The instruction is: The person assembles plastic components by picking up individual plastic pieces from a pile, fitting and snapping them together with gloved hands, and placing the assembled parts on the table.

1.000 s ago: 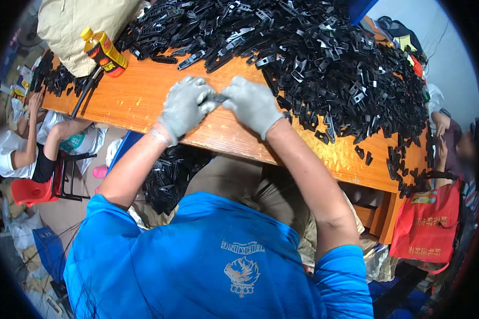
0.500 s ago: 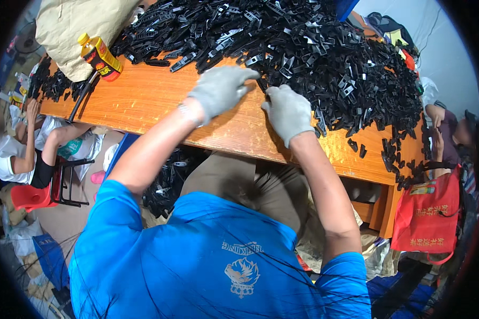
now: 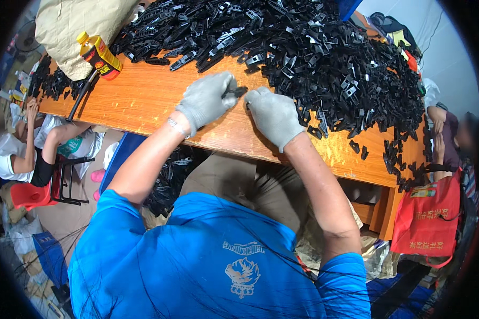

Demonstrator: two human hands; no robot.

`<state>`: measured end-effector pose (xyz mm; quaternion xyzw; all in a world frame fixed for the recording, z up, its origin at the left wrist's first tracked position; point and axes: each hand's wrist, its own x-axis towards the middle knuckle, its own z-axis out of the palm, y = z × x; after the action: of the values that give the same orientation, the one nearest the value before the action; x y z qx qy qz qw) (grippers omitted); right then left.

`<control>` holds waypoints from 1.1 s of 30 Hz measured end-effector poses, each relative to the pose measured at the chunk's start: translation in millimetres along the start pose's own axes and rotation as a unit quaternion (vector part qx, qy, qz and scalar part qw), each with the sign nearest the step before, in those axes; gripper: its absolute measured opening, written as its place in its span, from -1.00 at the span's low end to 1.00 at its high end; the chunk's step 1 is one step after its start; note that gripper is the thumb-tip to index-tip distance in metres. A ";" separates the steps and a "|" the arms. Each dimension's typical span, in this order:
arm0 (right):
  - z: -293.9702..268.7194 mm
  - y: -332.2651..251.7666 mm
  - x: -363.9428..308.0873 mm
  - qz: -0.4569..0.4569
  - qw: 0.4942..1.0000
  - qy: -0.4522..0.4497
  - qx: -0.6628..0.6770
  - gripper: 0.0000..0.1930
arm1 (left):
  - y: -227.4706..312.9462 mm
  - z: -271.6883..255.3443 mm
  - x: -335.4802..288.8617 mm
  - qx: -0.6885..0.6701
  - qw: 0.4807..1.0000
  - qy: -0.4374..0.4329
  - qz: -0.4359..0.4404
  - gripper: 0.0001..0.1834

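Observation:
My left hand (image 3: 208, 99), in a grey knit glove, pinches a small black plastic piece (image 3: 240, 91) whose end sticks out past the fingertips. Close beside it, my gloved right hand (image 3: 274, 115) has its fingers bent together. A bit of something dark shows at those fingertips, too small to name. Both hands hover over the wooden table (image 3: 143, 101), just in front of a large heap of black plastic parts (image 3: 324, 64). Longer clip-like pieces lie at the heap's left side, and smaller ones at its right.
At the left stand a yellow-capped bottle (image 3: 101, 57) and a big paper sack (image 3: 74, 32), with a black bar (image 3: 83, 95) near the edge. A red bag (image 3: 427, 218) hangs by the right corner. Other people sit at left and right. Under the table is a bag of black parts (image 3: 167, 181).
Both hands have drawn back from the heap, toward me and slightly left. A black piece now shows in my left hand, whose fingers were stretched toward the heap before.

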<state>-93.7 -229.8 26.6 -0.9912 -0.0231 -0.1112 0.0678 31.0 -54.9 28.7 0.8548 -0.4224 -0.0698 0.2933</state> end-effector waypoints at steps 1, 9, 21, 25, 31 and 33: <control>2.7 -0.6 -1.0 -0.001 1.000 0.000 0.000 -0.89 | -4.5 -2.2 -6.8 0.000 1.000 0.001 -0.001 -0.73; 10.0 -16.2 -8.7 0.040 0.963 0.184 0.191 -0.88 | -23.3 -4.9 -33.6 0.107 0.972 0.135 0.162 -0.73; 10.3 -50.6 -25.1 0.214 0.832 0.103 0.501 -0.75 | -0.9 3.6 -63.4 -0.147 0.981 0.079 0.094 -0.66; 7.0 -41.0 -29.9 0.150 0.857 0.100 0.483 -0.74 | 4.1 -4.6 -65.2 -0.129 0.990 0.041 0.050 -0.69; 10.9 -43.4 -37.7 -0.009 0.963 0.121 0.240 -0.70 | 8.5 -3.6 -68.0 -0.027 0.999 -0.003 0.022 -0.69; 18.1 -46.2 -38.8 0.004 0.980 0.099 0.172 -0.73 | 8.3 1.5 -70.7 -0.024 0.999 0.013 0.036 -0.71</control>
<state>-130.4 -182.7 6.4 -0.9489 -0.0315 -0.2026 0.2400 -20.0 -5.5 23.0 0.8323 -0.4474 -0.0584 0.3219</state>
